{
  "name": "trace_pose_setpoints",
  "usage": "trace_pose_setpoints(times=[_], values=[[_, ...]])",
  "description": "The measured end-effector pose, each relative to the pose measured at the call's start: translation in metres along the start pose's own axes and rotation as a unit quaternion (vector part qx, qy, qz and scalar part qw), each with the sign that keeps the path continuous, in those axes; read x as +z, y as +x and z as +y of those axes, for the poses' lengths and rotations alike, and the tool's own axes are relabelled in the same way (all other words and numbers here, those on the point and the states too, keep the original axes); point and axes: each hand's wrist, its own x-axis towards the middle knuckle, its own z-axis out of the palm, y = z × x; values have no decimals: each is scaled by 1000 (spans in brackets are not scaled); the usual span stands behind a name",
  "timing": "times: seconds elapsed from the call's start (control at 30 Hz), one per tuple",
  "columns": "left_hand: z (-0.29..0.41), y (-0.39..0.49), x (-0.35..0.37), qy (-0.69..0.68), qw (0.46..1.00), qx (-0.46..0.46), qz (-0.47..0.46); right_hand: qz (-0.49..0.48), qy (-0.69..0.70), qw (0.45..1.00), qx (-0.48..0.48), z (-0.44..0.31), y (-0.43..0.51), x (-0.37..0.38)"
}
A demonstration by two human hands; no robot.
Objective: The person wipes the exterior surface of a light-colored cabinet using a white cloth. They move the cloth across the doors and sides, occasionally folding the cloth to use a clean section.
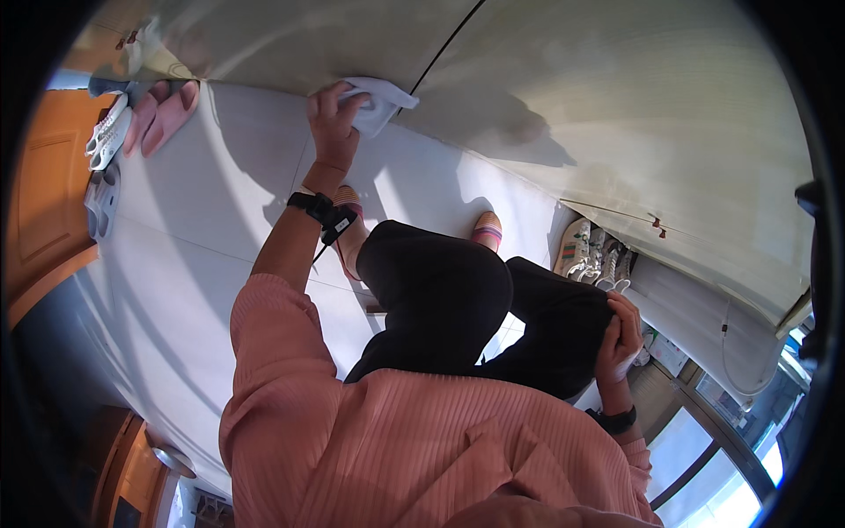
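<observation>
My left hand (335, 125) grips a folded white cloth (376, 105). The cloth lies against the low part of a glossy cream cabinet front (277, 46), beside a dark vertical gap (443, 54) between two panels. My thumb and fingers press on the cloth's left part. My right hand (620, 333) rests on the right knee of my black trousers (561, 323) and holds no object. Its fingers curl over the knee, so the fingertips are partly hidden.
Pink slippers (173, 119) and white sneakers (111, 133) stand at the far left by an orange wooden door (49, 198). More sneakers (584, 254) sit under the cabinet's right part. A thin white cable (726, 356) hangs at right. My feet in striped slippers (487, 228) stand on pale floor tiles (198, 211).
</observation>
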Motion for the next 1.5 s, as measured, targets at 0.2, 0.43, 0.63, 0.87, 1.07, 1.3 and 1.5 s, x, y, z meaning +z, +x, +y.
trace_pose_setpoints(times=[0.2, 0.43, 0.63, 0.87, 1.07, 1.3, 1.5], values=[[-59, -4, 66, -286, 712, -637, 75, -7, 17, 1000, 2, 8, -3, -3], [90, -14, 159, -448, 454, -740, -214, 0, 19, 1000, 17, 6, -6, -5], [159, 31, 104, -577, 348, -654, -344, 0, 33, 999, 12, 7, -5, -4], [216, 112, 9, -644, 335, -606, -325, 9, 41, 999, -8, 2, -4, 1], [247, 196, -92, -711, 382, -506, -305, 24, 34, 999, -8, -3, -6, 4], [205, 229, -180, -613, 762, -130, 163, 63, 49, 996, -30, -5, -8, 6], [268, 248, -116, -117, 960, 107, 229, 78, 46, 994, -59, -9, -7, 8]])
